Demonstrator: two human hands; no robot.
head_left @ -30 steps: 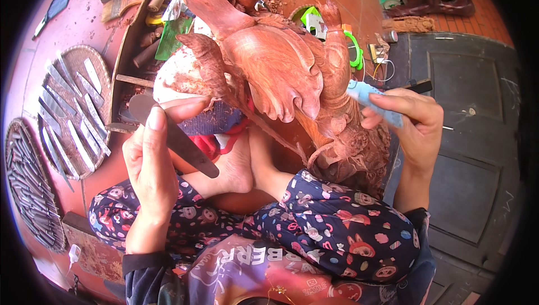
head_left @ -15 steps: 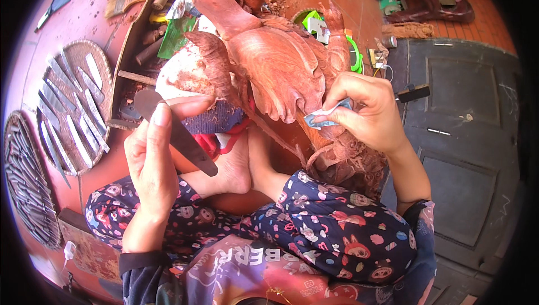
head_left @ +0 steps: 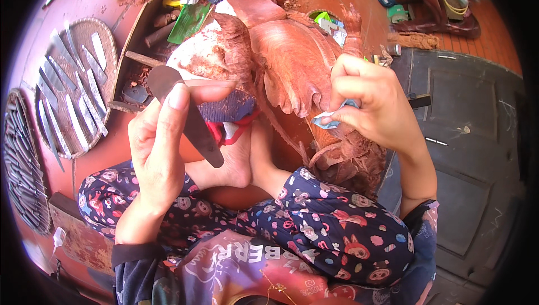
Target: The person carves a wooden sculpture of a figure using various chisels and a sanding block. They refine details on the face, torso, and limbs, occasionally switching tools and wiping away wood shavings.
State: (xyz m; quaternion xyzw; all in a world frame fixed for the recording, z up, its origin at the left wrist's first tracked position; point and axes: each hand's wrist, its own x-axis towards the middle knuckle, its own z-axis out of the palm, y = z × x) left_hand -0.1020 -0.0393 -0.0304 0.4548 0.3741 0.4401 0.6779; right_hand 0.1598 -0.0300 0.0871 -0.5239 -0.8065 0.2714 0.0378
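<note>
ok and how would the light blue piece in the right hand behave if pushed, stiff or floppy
The light blue piece is probably floppy, since it looks creased in the right hand. Its thin-looking edge suggests little weight. Bunched rather than round, it seems unlikely to roll.

right hand [head_left: 371, 101] shifted left, blue sheet [head_left: 324, 121] bunched

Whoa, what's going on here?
A person sits with legs folded beside a big reddish wood carving. The left hand pinches a dark flat tool, held up away from the carving. The right hand grips a folded blue piece close to the carving; whether it touches the wood is hard to tell. Blades lie on a round woven tray at the left.
</note>
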